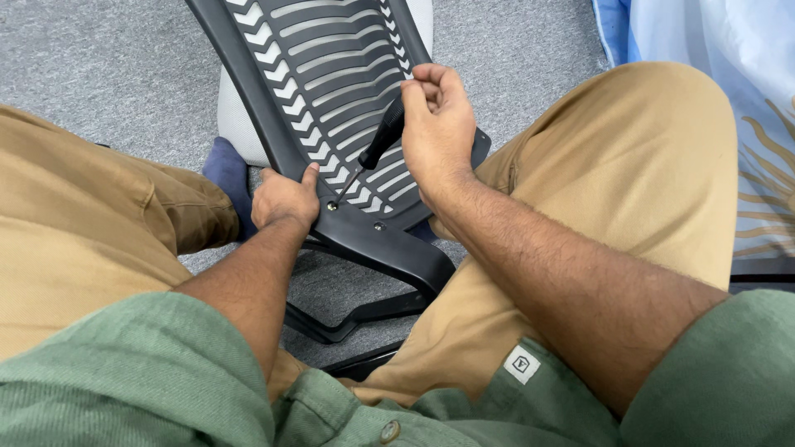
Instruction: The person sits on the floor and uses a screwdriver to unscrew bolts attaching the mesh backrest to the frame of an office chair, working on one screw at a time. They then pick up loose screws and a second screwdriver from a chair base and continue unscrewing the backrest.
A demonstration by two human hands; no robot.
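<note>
Overhead, right hand [436,124] grips a black screwdriver [379,141]; left hand [284,199] clasps the slatted chair back [331,58].

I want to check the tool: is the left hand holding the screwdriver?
No, the right hand grips the screwdriver; the left hand steadies the black chair back.

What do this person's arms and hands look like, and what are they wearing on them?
Both arms are bare from above the elbow down, with dark hair along the forearms. The left hand and right hand wear no gloves; no rings or watch show. Wide short sleeves of a muted green woven shirt cover the upper arms, with a round button near the hem.
</note>
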